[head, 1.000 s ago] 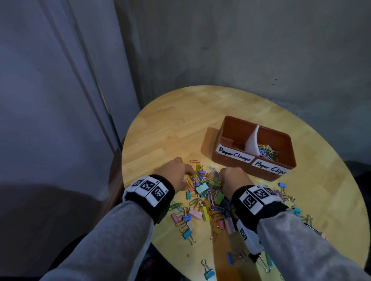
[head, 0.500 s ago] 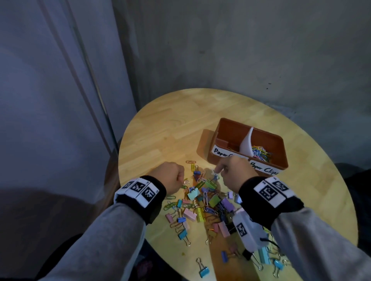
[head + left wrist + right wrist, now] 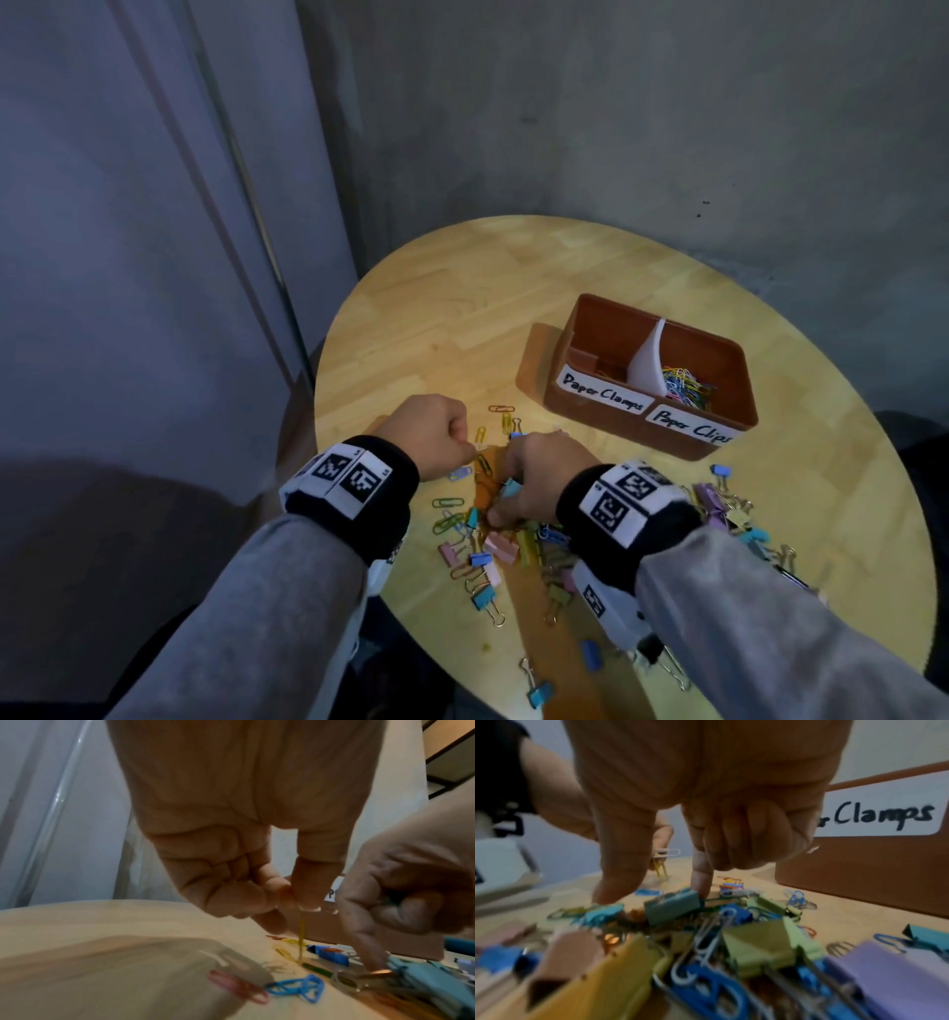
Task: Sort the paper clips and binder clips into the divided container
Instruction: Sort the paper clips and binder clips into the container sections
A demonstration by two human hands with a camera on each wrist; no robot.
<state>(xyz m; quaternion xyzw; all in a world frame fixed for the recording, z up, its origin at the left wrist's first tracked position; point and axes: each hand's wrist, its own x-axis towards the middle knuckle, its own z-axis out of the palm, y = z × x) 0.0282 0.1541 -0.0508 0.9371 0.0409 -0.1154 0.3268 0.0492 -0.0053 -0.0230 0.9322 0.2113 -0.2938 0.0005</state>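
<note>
While the left hand [image 3: 231, 862] is pinching a yellow paper clip [image 3: 301, 933] hanging upright, the right hand [image 3: 539, 478], thumb and forefinger apart, is probing the pile [image 3: 718, 933] directly beneath, nearer the container [image 3: 590, 406].

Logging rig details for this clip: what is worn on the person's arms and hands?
Both arms are in grey long sleeves. Each wrist carries a black band with white square tags printed with black pixel-pattern markers, and a white camera unit hangs under it. The left hand and right hand are bare, without gloves.
</note>
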